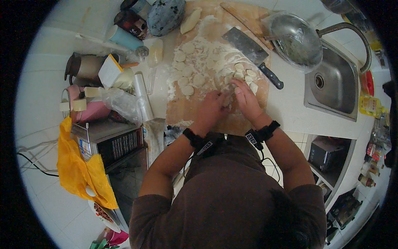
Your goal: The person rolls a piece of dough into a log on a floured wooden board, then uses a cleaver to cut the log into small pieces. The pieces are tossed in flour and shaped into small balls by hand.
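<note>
My left hand (214, 107) is low over the near part of a floured wooden board (177, 109), its fingers curled and blurred; whether it holds anything is unclear. Beside it on the right, my right hand (246, 98) has its fingertips at the small dough pieces (238, 74), and the space between the two hands is blurred. Flattened dough rounds (187, 90) lie on the left half of the board. A cleaver (248, 46) rests across the right side, its black handle past the board's edge. A long piece of dough (191, 21) lies at the far left of the board.
A rolling pin (239, 18) lies behind the cleaver. A plastic-covered metal bowl (295, 40) stands by the sink (335, 84) at the right. On the left are a roll of plastic film (143, 96), a plastic bag (121, 104), cups, a pitcher and a toaster oven (118, 146) with a yellow cloth (73, 158).
</note>
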The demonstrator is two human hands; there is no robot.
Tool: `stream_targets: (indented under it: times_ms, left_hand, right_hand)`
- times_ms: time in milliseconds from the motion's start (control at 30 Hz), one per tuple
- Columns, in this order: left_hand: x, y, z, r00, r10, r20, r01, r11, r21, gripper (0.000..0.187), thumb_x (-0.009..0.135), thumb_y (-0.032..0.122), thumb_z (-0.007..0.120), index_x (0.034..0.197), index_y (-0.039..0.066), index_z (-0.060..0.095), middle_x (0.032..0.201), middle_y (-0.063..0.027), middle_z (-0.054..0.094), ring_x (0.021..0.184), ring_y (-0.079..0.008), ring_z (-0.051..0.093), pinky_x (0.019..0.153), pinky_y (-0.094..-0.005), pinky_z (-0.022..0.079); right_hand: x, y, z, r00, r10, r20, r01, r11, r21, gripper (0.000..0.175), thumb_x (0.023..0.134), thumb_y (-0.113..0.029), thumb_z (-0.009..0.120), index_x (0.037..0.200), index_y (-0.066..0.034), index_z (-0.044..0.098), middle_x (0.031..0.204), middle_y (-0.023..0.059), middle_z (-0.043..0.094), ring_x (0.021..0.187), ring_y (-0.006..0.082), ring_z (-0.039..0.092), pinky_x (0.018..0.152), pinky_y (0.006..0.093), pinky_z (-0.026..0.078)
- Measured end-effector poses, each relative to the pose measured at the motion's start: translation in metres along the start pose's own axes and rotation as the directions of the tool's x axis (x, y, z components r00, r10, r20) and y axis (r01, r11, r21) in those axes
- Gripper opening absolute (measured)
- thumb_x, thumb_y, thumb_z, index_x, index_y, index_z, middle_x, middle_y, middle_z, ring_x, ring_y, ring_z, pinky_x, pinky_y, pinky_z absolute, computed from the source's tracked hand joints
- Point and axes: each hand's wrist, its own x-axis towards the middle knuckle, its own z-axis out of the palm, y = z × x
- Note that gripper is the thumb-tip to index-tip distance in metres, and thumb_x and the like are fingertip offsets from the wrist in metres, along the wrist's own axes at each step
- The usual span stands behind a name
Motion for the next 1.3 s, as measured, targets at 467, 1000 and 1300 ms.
stream_targets:
  times_ms: [467,1000,1300]
  left_hand:
    - [-0.02,-0.024,-0.017,0.972,-0.213,-0.103,0.193,0.966,-0.174,0.03,0.077,0.015,0.066,0.104,0.004,0.058,0.101,-0.016,0.057,0.088,-0.0295,0.056,0.077,-0.0356,0.047]
    - [-0.023,-0.035,-0.001,0.951,-0.285,-0.123,0.236,0.922,-0.308,0.043,0.074,0.015,0.07,0.111,0.002,0.051,0.104,-0.0174,0.053,0.097,-0.0334,0.053,0.082,-0.0403,0.044]
    - [-0.05,-0.061,-0.045,0.873,-0.377,-0.308,0.352,0.926,-0.135,0.041,0.079,0.013,0.063,0.116,0.003,0.049,0.107,-0.015,0.054,0.099,-0.0301,0.053,0.083,-0.0386,0.045]
  right_hand:
    - [-0.003,0.0,-0.003,0.999,0.042,0.013,-0.042,0.999,-0.023,0.034,0.093,-0.016,0.037,0.12,-0.0002,0.05,0.124,0.0199,0.049,0.121,0.0329,0.043,0.104,0.036,0.03]
    - [0.022,-0.008,0.039,0.963,-0.214,0.165,0.252,0.931,-0.263,0.037,0.09,-0.021,0.046,0.123,-0.0054,0.05,0.129,0.0177,0.046,0.121,0.0366,0.041,0.103,0.0437,0.031]
    - [0.025,-0.006,0.077,0.845,-0.26,0.468,0.509,0.659,-0.554,0.053,0.086,-0.04,0.049,0.133,-0.0172,0.042,0.141,0.0054,0.035,0.132,0.0298,0.028,0.108,0.0508,0.018]
